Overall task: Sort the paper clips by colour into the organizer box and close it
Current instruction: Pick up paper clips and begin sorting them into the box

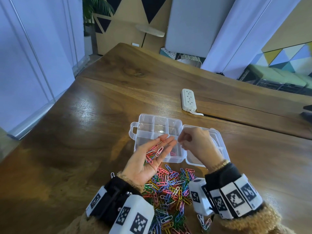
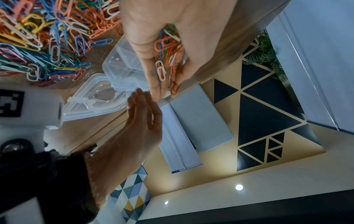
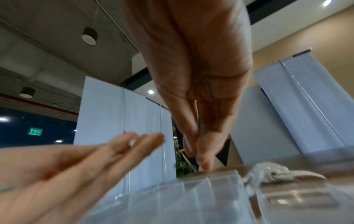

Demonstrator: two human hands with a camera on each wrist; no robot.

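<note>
The clear organizer box (image 1: 146, 127) lies open on the wooden table, its lid (image 1: 217, 138) folded out to the right. A few pink-red clips (image 1: 172, 153) sit in its near middle compartment. My left hand (image 1: 166, 141) is held palm up beside the box with straight fingers. It carries several mostly pink and white paper clips (image 1: 154, 152) (image 2: 166, 50). My right hand (image 1: 179, 142) (image 3: 197, 154) hovers over the box with thumb and fingers pinched together. It seems to hold a thin pale clip. The mixed-colour clip pile (image 1: 168, 188) (image 2: 38, 37) lies between my wrists.
A white power strip (image 1: 188, 99) with its cable lies beyond the box. A seam in the table runs behind it. A few stray clips (image 1: 203, 221) lie near my right wrist, and one (image 1: 112, 175) by my left wrist.
</note>
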